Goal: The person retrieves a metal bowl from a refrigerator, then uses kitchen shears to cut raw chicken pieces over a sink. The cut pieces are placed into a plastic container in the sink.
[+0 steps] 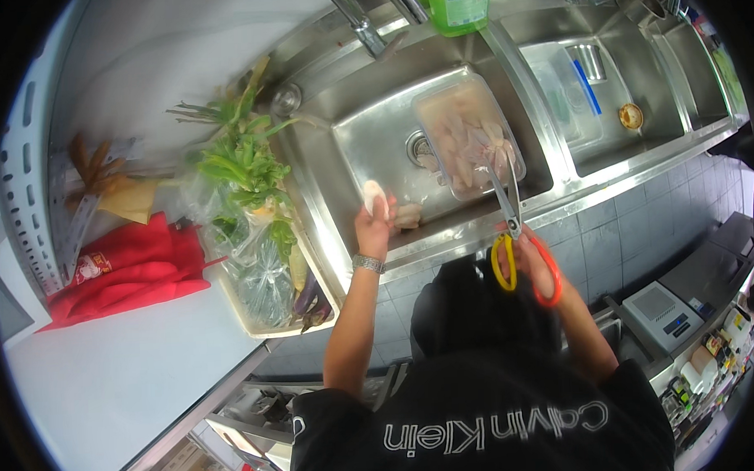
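My left hand (pixel 371 228), with a metal watch on its wrist, holds a pale piece of raw poultry (pixel 372 191) over the left side of the steel sink (pixel 366 135). My right hand (pixel 537 260) grips kitchen scissors (pixel 511 220) with one yellow and one red handle loop. The blades are apart, their tips over a clear plastic tub (pixel 419 110) of raw poultry pieces (pixel 461 137) in cloudy liquid. Just beyond my left hand, more poultry pieces (pixel 408 216) lie on the sink floor. A few others rest between the tub and the drain (pixel 418 146).
At left, a white crate (pixel 252 329) holds leafy greens (pixel 241 162), bagged produce and eggplants (pixel 310 301). A red cloth (pixel 138 265) lies beyond it. The faucet (pixel 365 34) and a green container (pixel 458 8) stand behind the sink. A second basin (pixel 648 85) holds plastic containers and a metal cup (pixel 587 62).
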`<state>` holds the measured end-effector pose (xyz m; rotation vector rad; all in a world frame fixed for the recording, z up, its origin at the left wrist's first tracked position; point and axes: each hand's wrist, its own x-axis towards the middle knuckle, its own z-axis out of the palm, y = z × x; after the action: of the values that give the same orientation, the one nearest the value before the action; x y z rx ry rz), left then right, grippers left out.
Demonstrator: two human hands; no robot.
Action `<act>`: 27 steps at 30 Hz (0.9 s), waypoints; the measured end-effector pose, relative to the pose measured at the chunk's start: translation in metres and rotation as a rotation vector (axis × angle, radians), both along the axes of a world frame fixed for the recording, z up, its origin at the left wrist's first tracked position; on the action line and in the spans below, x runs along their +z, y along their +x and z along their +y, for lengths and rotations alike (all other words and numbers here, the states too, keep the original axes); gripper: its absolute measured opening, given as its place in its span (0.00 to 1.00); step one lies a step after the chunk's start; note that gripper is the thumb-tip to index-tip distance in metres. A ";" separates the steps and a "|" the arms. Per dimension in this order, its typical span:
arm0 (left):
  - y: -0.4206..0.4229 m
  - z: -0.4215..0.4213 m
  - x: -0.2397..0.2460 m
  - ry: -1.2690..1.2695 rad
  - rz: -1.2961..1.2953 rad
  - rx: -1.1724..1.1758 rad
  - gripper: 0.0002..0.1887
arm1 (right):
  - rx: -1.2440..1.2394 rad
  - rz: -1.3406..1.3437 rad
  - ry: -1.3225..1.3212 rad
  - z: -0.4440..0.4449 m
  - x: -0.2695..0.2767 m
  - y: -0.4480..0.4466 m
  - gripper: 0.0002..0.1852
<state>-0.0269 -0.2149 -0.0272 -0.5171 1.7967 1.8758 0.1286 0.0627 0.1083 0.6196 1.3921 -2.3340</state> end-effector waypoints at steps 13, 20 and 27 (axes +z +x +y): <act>-0.003 0.070 0.039 -0.078 0.008 0.209 0.18 | 0.029 0.086 -0.016 0.053 0.011 -0.002 0.21; 0.010 0.112 0.057 0.206 -0.081 0.342 0.12 | 0.030 0.132 -0.045 0.096 0.016 -0.004 0.20; 0.016 0.145 0.064 0.106 -0.035 0.363 0.11 | 0.084 0.192 -0.064 0.122 0.013 -0.010 0.19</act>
<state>-0.0108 -0.0695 0.0370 -0.8789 1.6533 2.1694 0.1190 0.1846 0.1216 0.3196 1.3879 -2.4118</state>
